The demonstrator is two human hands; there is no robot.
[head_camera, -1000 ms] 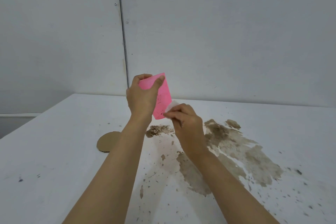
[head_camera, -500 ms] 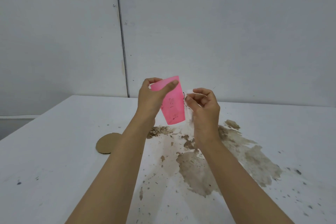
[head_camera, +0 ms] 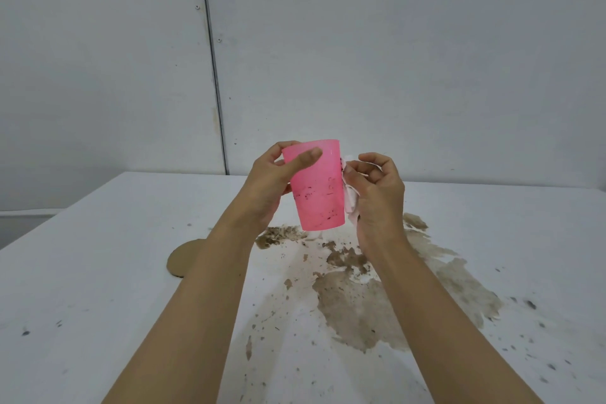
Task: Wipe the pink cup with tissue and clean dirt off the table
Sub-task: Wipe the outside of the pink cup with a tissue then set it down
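Both of my hands are working in the air above the white table (head_camera: 98, 272), in front of a plain grey wall (head_camera: 393, 43). I am gripping the pink cup (head_camera: 316, 187) with my left hand (head_camera: 267, 184), thumb lying across its near side close to the rim and the other fingers wrapping behind it; the cup is standing nearly upright, mouth up, well clear of the tabletop. Dark specks are showing on its lower half. My right hand (head_camera: 377, 193) is curling closed around a crumpled white tissue (head_camera: 350, 198) and pressing it against the cup's right side. Below, a wide brown smear of dirt (head_camera: 377, 298) is spreading over the table, with loose crumbs scattering around it. Off to the left, a round brown cardboard disc (head_camera: 182, 260) is lying flat, partly hidden by my left forearm.
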